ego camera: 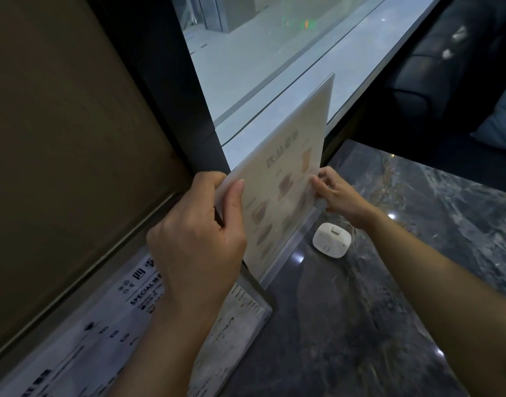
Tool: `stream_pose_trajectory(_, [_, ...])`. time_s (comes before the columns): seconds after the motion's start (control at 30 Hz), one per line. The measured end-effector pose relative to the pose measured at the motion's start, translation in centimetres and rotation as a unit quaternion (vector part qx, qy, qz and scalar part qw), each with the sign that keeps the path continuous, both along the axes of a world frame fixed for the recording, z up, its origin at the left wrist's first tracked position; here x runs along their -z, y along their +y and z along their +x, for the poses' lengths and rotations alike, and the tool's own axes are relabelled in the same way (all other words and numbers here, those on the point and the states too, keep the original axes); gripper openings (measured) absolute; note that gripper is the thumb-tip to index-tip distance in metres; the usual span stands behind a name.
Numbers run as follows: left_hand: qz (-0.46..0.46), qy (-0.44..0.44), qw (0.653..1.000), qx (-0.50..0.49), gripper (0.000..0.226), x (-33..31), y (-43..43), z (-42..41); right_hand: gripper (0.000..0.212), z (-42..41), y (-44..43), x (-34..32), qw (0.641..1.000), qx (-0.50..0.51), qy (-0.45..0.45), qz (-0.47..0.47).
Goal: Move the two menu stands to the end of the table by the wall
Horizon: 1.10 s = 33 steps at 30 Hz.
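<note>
Two bare forearms reach in over a dark marbled tabletop [375, 325], each hand in a grip on the same menu stand [286, 179]. On the stand's near edge, the left hand [197, 242] is clamped, thumb across the printed face and fingers wrapped behind. On the far edge, the right hand [339, 194] pinches the sheet between its fingertips [317, 181]. Between the two grips the stand is upright, slightly tilted, its clear base [289, 253] at the tabletop; whether it touches cannot be told. Behind it are the window [274, 53] and a dark frame [171, 96]. Below the left grip, a second menu [108, 325] with black print lies against the brown wall panel [60, 138], partly hidden by the left forearm. Just under the right grip, a small white square device [332, 240] rests on the tabletop, beside the stand's base.
</note>
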State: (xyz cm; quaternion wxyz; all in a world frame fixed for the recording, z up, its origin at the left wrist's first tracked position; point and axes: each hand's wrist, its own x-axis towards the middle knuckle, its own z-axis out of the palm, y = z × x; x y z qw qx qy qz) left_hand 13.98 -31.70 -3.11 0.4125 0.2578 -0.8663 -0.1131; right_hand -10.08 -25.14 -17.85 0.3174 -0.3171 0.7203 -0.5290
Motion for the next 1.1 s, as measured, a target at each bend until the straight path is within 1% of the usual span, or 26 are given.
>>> stream_pose_trajectory(0.13, [-0.005, -0.002, 1.0, 0.003, 0.014, -0.1, -0.1, -0.3, 0.012, 0.2, 0.2, -0.1, 1.0, 0.006, 0.005, -0.008])
stream_pose_trajectory(0.3, [0.035, 0.021, 0.999, 0.016, 0.014, 0.0, -0.1, -0.1, 0.011, 0.3, 0.2, -0.4, 1.0, 0.022, 0.014, -0.016])
stream_pose_trajectory(0.43, [0.043, 0.032, 0.998, 0.025, 0.015, -0.1, 0.1, -0.1, 0.016, 0.0, 0.3, -0.4, 0.999, 0.035, 0.006, -0.02])
stream_pose_trajectory(0.63, [0.06, 0.037, 0.997, 0.041, 0.016, 0.0, 0.2, -0.2, 0.017, -0.2, 0.2, -0.5, 0.999, 0.034, 0.013, -0.011])
stream_pose_trajectory(0.77, [0.072, 0.024, 0.996, 0.043, 0.018, 0.0, 0.1, -0.3, 0.016, -0.2, 0.3, -0.5, 1.0, 0.027, 0.007, -0.006])
stream_pose_trajectory(1.0, [0.062, -0.002, 0.997, 0.051, 0.016, -0.3, -0.2, -0.3, 0.01, 0.0, 0.8, -0.4, 0.999, 0.03, 0.002, -0.019])
stream_pose_trajectory(1.03, [0.06, -0.004, 0.997, 0.054, 0.016, -0.4, -0.3, -0.3, 0.011, 0.1, 1.0, -0.6, 0.999, 0.027, 0.003, -0.016])
stream_pose_trajectory(1.1, [0.071, -0.007, 0.996, 0.06, 0.017, -0.6, -0.2, -0.2, 0.024, 0.2, 1.1, -0.7, 1.0, 0.019, -0.009, -0.023])
